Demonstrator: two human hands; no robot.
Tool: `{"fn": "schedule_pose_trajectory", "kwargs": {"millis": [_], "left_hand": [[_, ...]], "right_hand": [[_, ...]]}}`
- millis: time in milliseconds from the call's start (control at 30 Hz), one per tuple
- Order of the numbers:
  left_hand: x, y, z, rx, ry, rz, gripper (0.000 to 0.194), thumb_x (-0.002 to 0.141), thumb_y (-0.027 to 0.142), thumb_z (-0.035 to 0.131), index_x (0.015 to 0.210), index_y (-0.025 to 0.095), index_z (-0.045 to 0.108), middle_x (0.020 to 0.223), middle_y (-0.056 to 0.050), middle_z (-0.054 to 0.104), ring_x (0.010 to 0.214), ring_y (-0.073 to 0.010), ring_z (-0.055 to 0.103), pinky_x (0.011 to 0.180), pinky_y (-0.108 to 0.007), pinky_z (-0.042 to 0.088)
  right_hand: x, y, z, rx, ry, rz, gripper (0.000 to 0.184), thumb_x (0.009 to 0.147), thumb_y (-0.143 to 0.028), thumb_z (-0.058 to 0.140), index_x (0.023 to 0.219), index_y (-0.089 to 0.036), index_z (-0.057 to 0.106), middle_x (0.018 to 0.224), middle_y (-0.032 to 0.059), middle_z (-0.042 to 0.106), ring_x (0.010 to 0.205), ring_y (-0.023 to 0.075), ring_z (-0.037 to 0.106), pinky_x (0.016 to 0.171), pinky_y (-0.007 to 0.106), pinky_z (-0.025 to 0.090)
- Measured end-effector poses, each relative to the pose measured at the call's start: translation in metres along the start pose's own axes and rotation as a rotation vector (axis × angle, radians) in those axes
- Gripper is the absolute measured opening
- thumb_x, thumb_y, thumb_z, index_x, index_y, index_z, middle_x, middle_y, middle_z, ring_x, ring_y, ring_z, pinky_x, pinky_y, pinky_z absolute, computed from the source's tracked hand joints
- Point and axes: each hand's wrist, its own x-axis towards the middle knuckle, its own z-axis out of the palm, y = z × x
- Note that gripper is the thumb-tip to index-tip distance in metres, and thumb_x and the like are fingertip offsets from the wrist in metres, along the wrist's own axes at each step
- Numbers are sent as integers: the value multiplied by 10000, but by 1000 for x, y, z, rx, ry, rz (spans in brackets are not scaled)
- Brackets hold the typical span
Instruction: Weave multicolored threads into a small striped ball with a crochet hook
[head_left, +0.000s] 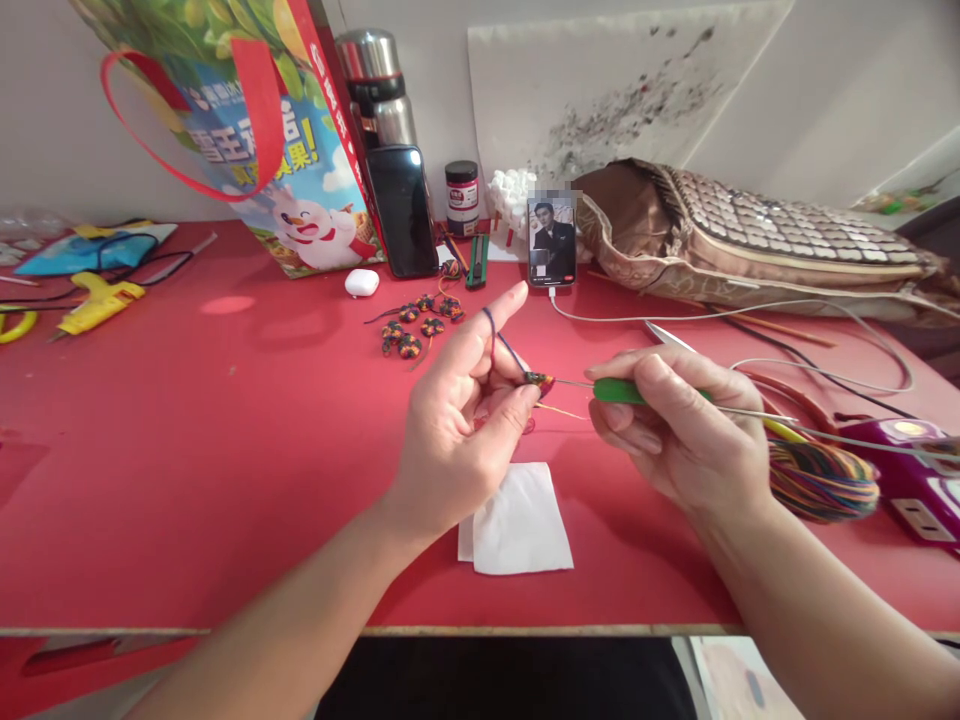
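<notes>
Between thumb and fingers, my left hand [465,420] pinches a small multicoloured crochet piece [538,382]. Dark yarn [510,350] loops round its raised index finger and runs down to the piece. My right hand [682,420] is closed round the green handle of a crochet hook [619,391], whose thin metal shaft reaches the piece. A loose yarn tail hangs just below. Beside my right wrist lies a ball of variegated yarn [825,482]. Several small crocheted pieces [409,346] in the same colours rest on the table beyond my left hand.
A folded white tissue [523,520] lies below my hands on the red table [225,450]. Behind stand a gift bag [300,170], a black phone [403,210], a jar [462,198] and a charging phone [552,240]. Scissors [667,337], cables and a purple power strip [915,480] lie right; a yellow glue gun [97,303] left.
</notes>
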Motion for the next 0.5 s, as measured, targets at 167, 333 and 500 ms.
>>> {"fn": "schedule_pose_trajectory", "kwargs": {"millis": [167, 333, 500], "left_hand": [[2, 1, 2, -74, 8, -45, 514, 950, 108, 770, 1431, 286, 748, 828, 9, 622, 736, -137, 599, 640, -267, 532], [1, 1, 1, -111, 9, -50, 508, 941, 90, 765, 1406, 294, 759, 824, 14, 611, 723, -128, 596, 641, -256, 545], [1, 0, 0, -39, -11, -3, 522, 968, 111, 744, 1456, 298, 736, 817, 8, 609, 713, -132, 571, 601, -254, 503]], "right_hand": [[1, -1, 2, 11, 5, -1, 228, 926, -471, 920, 929, -244, 918, 574, -10, 629, 439, 54, 360, 427, 228, 235], [3, -1, 5, 19, 9, -12, 253, 892, -483, 948, 889, -233, 911, 553, -14, 618, 425, 50, 342, 417, 224, 216], [2, -1, 3, 24, 8, 5, 210, 912, -452, 936, 926, -243, 926, 573, -5, 638, 440, 52, 371, 426, 222, 243]]}}
